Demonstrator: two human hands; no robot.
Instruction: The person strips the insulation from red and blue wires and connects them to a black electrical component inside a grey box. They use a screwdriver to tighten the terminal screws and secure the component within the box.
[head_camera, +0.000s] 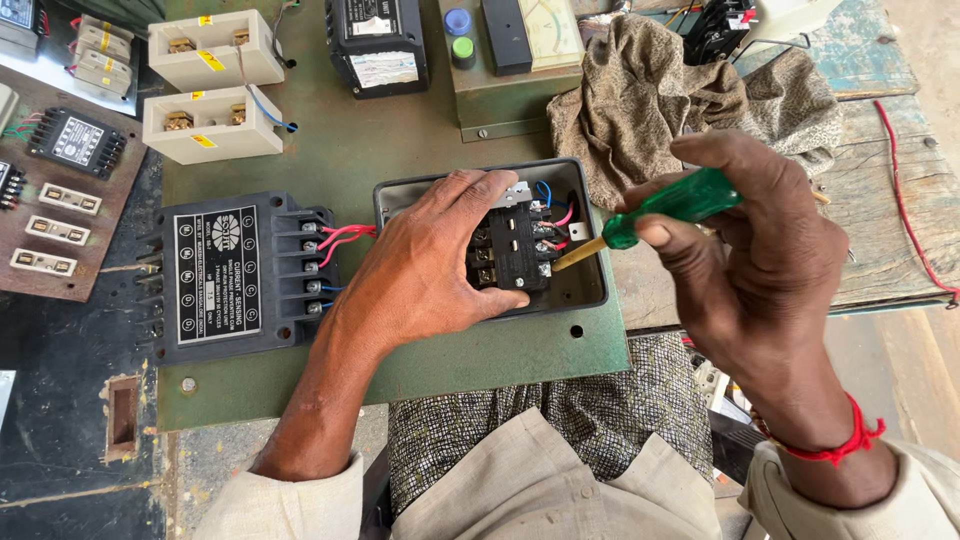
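My left hand (425, 265) lies flat over a black contactor block (515, 250) that sits inside a grey metal box (590, 295) on a green panel (400, 150). Its fingers press on the top of the block. My right hand (755, 245) grips a screwdriver with a green handle (672, 205). The brass-coloured shaft (577, 254) points left and down at the block's right side, where red and blue wires run. A red thread is tied around my right wrist.
A black finned relay module (225, 275) with red and blue wires stands left of the box. Two cream fuse holders (212, 90) sit at the back left. A brown patterned cloth (660, 95) lies at the back right on a wooden bench (900, 210).
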